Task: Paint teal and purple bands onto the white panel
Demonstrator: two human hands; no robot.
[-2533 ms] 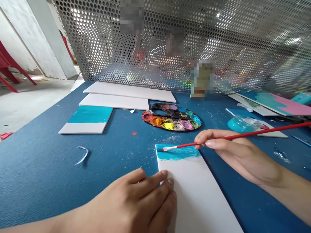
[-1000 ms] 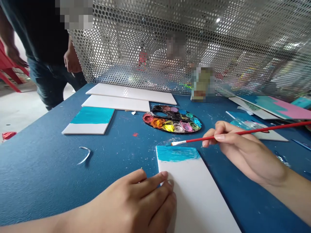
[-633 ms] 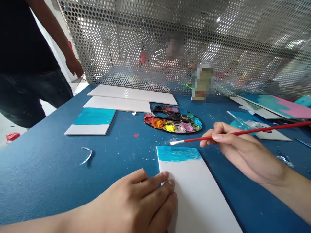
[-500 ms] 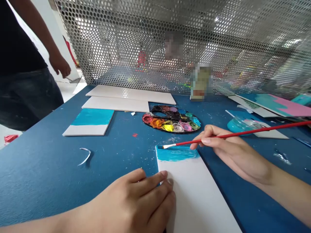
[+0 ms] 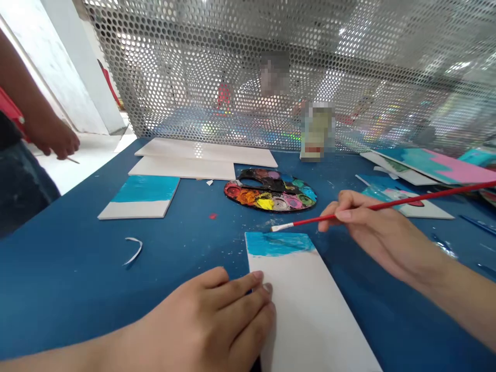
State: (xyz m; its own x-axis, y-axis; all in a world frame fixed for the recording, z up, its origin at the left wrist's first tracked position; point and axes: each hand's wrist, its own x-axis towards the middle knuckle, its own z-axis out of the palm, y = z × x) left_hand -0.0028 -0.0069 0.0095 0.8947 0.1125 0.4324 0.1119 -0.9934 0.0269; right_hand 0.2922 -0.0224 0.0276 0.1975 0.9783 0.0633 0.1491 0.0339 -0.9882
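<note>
One red brush (image 5: pixel 426 197), handle end cut off, is pinched in the right hand (image 5: pixel 372 227), long axis sideways, bristles toward the table's (image 5: pixel 174 248) left edge. Tip's at the board's (image 5: pixel 306 305) far edge, can't tell if touching. Left hand (image 5: pixel 217 315) lies on that board's left edge, thumb hidden, so can't tell if it's gripping. Two blank panels (image 5: pixel 205 155) up by the table's far left corner.

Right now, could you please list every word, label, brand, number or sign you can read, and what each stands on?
None can be read.
The object by the perforated screen is pixelated; any label there is unreadable.
No lettering shows on the red brush or paint palette.
</note>
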